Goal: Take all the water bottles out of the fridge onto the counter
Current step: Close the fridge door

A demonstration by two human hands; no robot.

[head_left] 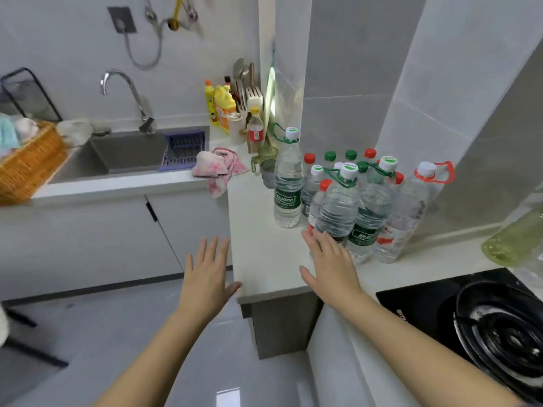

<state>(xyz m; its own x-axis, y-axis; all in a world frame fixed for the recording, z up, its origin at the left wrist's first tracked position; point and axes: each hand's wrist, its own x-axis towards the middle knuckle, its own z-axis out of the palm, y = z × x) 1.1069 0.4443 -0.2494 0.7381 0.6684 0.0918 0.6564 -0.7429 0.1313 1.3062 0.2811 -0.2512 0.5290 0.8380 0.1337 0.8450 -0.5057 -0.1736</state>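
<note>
Several clear water bottles [338,207] with red, green and white caps stand grouped on the white counter [264,248] in the corner. A tall one with a green label [288,186] stands at the group's left. A large bottle with a red handle ring [408,212] stands at its right. My right hand [329,262] is spread flat over the counter, fingertips close to the nearest bottle's base; I cannot tell if they touch. My left hand [205,274] hovers with straight fingers just left of the counter's edge, holding nothing. The fridge is out of view.
A sink [129,154] with a tap lies at the back left, a wicker basket [26,163] beside it. A pink cloth [220,168], cleaning bottles [223,110] and a green cup [266,160] stand behind the water bottles. A black stove with a pan [493,324] is at the right.
</note>
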